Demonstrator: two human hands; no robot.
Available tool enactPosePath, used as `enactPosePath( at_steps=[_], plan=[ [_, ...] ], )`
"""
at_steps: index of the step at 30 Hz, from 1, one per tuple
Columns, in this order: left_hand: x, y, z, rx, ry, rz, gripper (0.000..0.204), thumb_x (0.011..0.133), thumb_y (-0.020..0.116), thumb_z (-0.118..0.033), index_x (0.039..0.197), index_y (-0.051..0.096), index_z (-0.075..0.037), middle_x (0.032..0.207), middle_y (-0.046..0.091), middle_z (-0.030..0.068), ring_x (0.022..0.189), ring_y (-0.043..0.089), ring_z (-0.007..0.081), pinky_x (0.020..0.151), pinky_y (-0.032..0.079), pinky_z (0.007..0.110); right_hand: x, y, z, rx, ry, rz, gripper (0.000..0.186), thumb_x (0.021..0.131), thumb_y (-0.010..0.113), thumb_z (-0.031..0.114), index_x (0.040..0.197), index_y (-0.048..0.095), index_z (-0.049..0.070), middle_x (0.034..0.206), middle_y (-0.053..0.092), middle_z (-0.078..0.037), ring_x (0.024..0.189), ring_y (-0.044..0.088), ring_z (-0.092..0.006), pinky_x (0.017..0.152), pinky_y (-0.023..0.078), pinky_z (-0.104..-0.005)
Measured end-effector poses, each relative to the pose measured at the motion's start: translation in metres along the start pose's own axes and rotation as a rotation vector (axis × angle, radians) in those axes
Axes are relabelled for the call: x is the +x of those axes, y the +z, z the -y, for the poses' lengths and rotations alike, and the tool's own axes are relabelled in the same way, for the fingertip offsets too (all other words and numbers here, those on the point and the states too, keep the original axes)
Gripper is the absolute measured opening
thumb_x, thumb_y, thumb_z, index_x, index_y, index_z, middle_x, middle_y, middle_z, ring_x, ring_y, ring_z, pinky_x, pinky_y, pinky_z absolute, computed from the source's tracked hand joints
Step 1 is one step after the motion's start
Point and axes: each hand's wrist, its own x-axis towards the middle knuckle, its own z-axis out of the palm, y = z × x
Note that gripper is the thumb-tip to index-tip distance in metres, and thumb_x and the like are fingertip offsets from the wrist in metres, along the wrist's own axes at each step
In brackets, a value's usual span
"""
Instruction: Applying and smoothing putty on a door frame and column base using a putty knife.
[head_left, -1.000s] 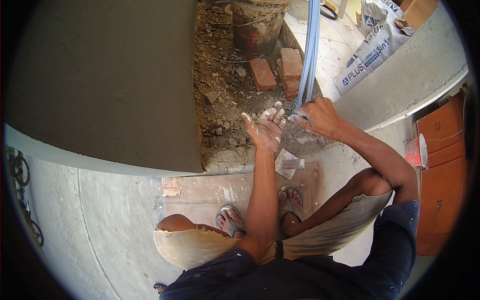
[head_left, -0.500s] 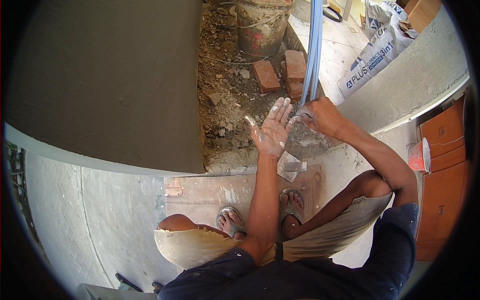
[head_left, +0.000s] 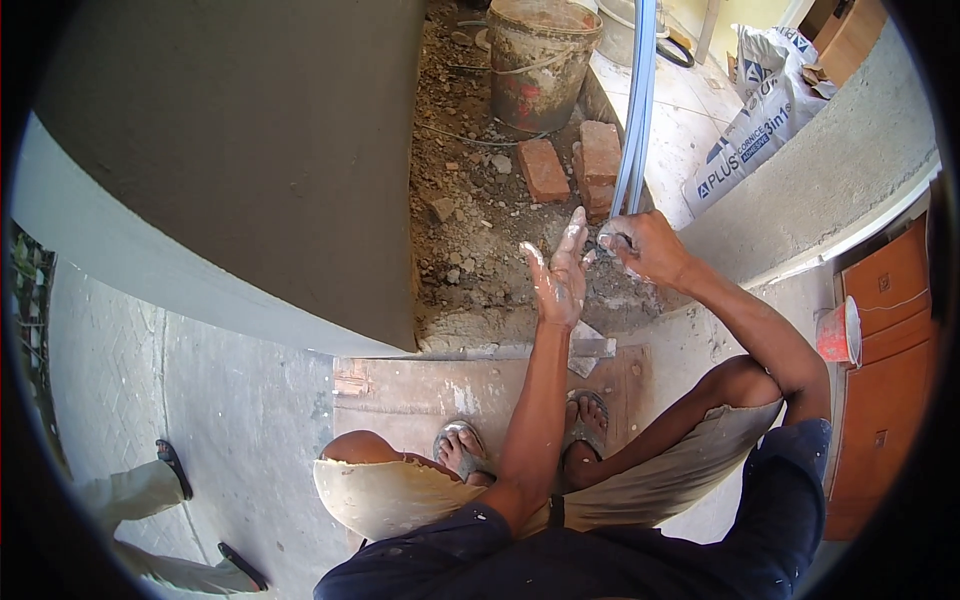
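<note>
My left hand (head_left: 562,285), smeared with white paste, is held up over the rubble strip with fingers stretched and thumb apart, holding nothing. Just to its right, my right hand (head_left: 648,250) is closed, its fingers curled in beside the lower end of the blue conduits (head_left: 632,130). Whether anything small is inside those fingers is hidden. The two hands are close together, with a narrow gap between them. Below my left hand lies a flat, pale, pointed piece with a grey bar (head_left: 598,348), partly covered by my forearm.
A dirty bucket (head_left: 540,80) and red bricks (head_left: 543,170) stand on the rubble (head_left: 465,225). A plastered grey wall (head_left: 250,180) rises at left. A white bag (head_left: 750,140) leans by a ledge (head_left: 850,150). At right hangs a red pail (head_left: 838,333). Another person's legs (head_left: 140,500) show lower left.
My left hand has turned from palm-up to edge-on and shifted slightly right. My right hand has moved a little right and down. Another person's legs have stepped into view at lower left.
</note>
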Motion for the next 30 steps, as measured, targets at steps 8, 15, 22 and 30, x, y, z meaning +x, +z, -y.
enactPosePath(
  at_steps=[8,15,22,30],
  plan=[
    [-0.002,0.002,0.001,0.004,-0.049,-0.035,0.096,0.077,0.007,-0.076,0.136,0.028,-0.003,0.142,0.026,0.0093,0.130,0.024,0.0234,0.105,0.014,0.041,-0.002,-0.001,0.000,-0.110,0.065,-0.051,0.022,0.078,0.061,0.017,0.066,0.054,0.001,0.057,0.052,-0.020,0.057,0.054,-0.0384,0.055,0.043,-0.0433],
    [-0.005,-0.011,0.008,0.225,-0.145,-0.570,0.034,0.081,0.062,-0.042,0.077,0.057,-0.008,0.062,0.053,0.0002,0.047,0.046,0.0085,0.043,0.037,0.023,0.001,-0.010,0.009,-0.092,0.100,0.002,0.020,0.077,0.063,0.015,0.068,0.055,0.000,0.062,0.055,-0.018,0.060,0.055,-0.0366,0.056,0.043,-0.0406],
    [-0.003,-0.008,0.006,0.284,-0.058,-0.899,0.044,0.077,0.065,-0.046,0.056,0.041,-0.015,0.048,0.037,-0.0048,0.035,0.030,0.0067,0.034,0.026,0.024,-0.003,-0.005,0.003,0.009,-0.015,0.130,0.022,0.071,0.068,0.007,0.091,0.060,0.002,0.083,0.060,-0.017,0.074,0.059,-0.0328,0.065,0.046,-0.0385],
    [-0.011,-0.035,0.010,0.080,-0.013,-0.833,0.067,0.072,0.034,-0.079,0.053,0.037,-0.015,0.045,0.031,-0.0027,0.039,0.028,0.0107,0.039,0.020,0.025,-0.012,-0.014,0.013,-0.160,-0.044,0.120,0.016,0.075,0.067,0.019,0.078,0.064,0.004,0.070,0.060,-0.019,0.066,0.059,-0.0340,0.062,0.046,-0.0396]
  ],
)
